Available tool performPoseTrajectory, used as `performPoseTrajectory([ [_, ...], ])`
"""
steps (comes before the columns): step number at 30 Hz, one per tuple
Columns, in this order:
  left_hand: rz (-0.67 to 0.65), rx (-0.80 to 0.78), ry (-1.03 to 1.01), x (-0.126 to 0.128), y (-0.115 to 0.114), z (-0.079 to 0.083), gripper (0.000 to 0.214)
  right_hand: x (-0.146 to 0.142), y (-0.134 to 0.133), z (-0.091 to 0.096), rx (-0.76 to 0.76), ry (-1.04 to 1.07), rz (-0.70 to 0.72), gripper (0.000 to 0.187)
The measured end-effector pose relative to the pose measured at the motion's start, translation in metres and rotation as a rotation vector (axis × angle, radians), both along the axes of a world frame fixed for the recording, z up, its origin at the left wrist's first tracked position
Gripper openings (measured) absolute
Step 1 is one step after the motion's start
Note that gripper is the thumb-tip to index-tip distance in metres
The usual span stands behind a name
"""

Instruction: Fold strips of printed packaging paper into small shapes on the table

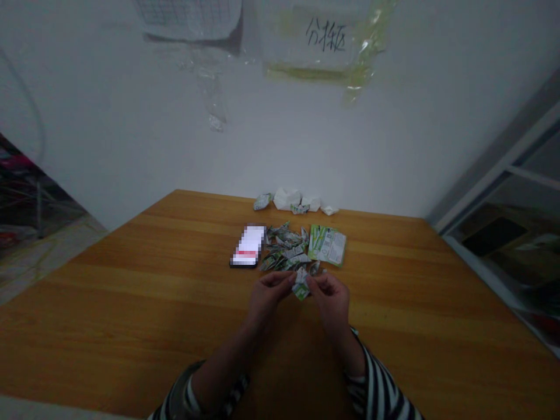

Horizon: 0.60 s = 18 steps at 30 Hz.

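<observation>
Between my two hands is a small folded piece of green-and-white printed paper (301, 286). My left hand (268, 294) pinches its left edge, and my right hand (331, 294) pinches the right edge. Just beyond my fingers lies a loose pile of similar folded paper pieces (286, 245), green and grey-white. To the right of the pile is a flat stack of green-and-white printed sheets or packets (328, 245). A phone (248, 245) with a lit, blurred screen lies left of the pile. Which folds my fingertips press is too small to tell.
Crumpled white papers (287, 199) and a crumpled printed piece (262, 202) lie at the back of the wooden table (153, 291), near the wall. A taped sign (326, 38) with handwriting hangs above. On the right stands a metal-framed shelf (516, 169).
</observation>
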<state>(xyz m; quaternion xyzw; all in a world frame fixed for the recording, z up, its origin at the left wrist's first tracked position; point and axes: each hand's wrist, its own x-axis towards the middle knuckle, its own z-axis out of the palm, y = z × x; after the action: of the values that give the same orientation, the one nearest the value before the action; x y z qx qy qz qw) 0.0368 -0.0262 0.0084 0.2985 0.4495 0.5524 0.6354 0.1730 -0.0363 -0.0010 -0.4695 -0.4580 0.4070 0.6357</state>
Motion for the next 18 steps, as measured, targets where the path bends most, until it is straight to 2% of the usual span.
performPoseTrajectory([
  [4,0.072,0.030,0.043,0.002,-0.003,0.004,0.033,-0.003,-0.001,-0.002,-0.038,0.042,0.022,0.031],
  [8,0.077,0.080,0.102,0.001,-0.005,0.010,0.034,-0.002,0.000,-0.001,-0.073,0.115,0.046,0.033],
  [11,0.013,0.109,0.156,0.000,-0.005,0.012,0.035,0.002,0.003,0.002,-0.087,0.147,0.110,0.031],
  [13,-0.053,0.125,0.195,0.000,-0.004,0.012,0.035,0.005,0.004,0.004,-0.087,0.134,0.161,0.036],
  [15,-0.101,0.130,0.236,-0.001,-0.003,0.011,0.035,0.007,0.004,0.005,-0.081,0.090,0.204,0.039],
  [18,-0.125,0.146,0.299,-0.002,-0.003,0.009,0.035,0.008,0.003,0.004,-0.064,-0.004,0.247,0.032],
])
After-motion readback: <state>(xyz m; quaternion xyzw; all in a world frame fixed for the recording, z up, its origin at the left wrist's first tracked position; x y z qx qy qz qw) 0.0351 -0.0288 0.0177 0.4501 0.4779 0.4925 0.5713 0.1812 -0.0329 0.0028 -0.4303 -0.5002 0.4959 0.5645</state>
